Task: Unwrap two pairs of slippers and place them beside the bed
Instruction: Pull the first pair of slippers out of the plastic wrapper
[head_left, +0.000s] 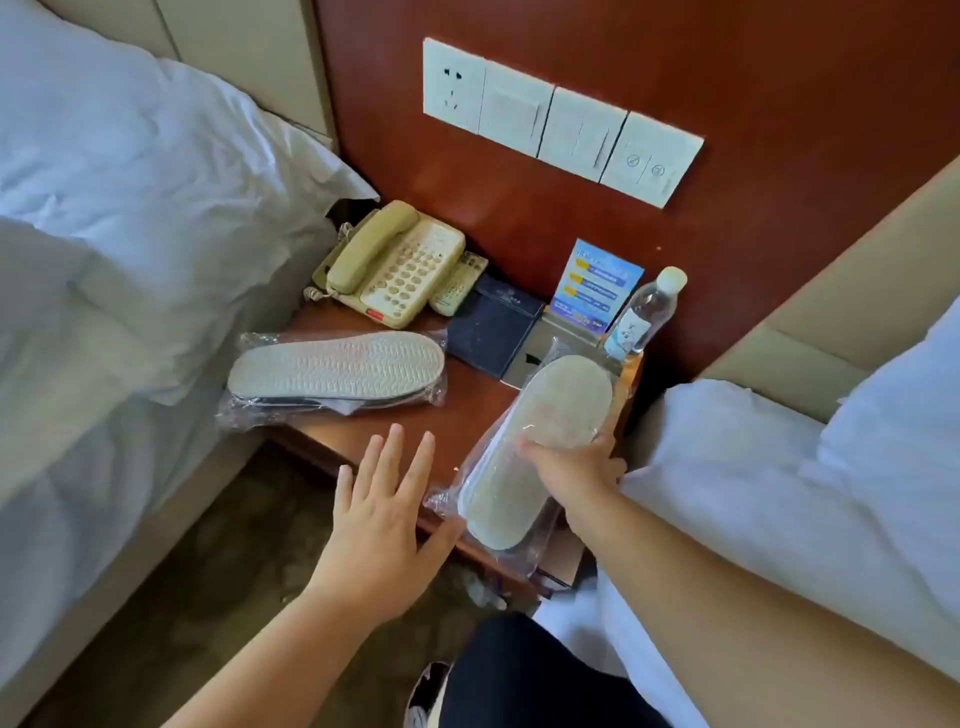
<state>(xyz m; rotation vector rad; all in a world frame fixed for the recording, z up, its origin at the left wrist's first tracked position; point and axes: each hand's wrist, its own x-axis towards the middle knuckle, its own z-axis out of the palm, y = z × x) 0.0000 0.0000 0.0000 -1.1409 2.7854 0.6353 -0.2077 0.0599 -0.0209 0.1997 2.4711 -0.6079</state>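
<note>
Two pairs of pale slippers, each sealed in clear plastic, lie sole-up on the wooden nightstand (467, 410). The left pair (337, 371) rests across the nightstand's left part, overhanging its edge. The right pair (540, 447) lies diagonally, its heel end past the front edge. My right hand (576, 465) grips this right pair around its middle, thumb on the sole. My left hand (382, 506) hovers with fingers spread and straight just left of that pair's heel end, its thumb close to the wrapper.
A beige telephone (395, 265), a remote (460, 283), a dark blue booklet (493, 327), a blue card stand (595, 286) and a water bottle (647, 312) crowd the nightstand's back. Beds with white bedding flank it, left (119, 234) and right (779, 493). Patterned carpet (234, 571) lies below.
</note>
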